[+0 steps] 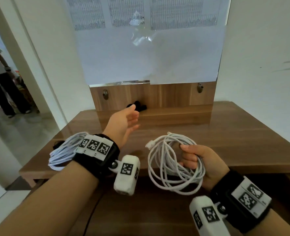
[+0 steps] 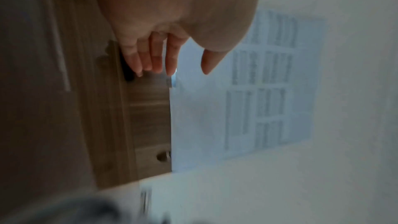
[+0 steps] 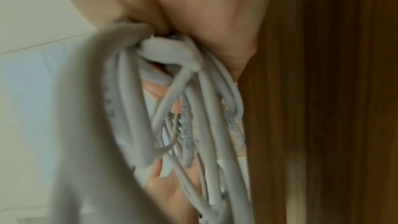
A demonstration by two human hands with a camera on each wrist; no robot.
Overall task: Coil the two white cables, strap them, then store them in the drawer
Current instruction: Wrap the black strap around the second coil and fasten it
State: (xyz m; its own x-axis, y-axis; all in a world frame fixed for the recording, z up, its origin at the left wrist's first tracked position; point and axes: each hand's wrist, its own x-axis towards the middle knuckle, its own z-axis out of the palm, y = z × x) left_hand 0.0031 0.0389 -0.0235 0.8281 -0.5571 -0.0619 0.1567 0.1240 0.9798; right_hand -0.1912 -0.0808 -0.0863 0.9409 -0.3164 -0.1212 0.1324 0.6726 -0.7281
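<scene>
While print blurs, right hand (image 1: 197, 163) grips cable (image 1: 168, 166).

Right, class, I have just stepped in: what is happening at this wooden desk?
A person is tidying two white cables. The right hand grips one loose coil above the wooden desk; no strap shows on it. The left hand, fingers straight and empty, reaches toward a small black item at the back panel, possibly a strap. A second coiled cable lies at the desk's left edge, partly hidden behind the left wrist. No drawer is visible.
</scene>
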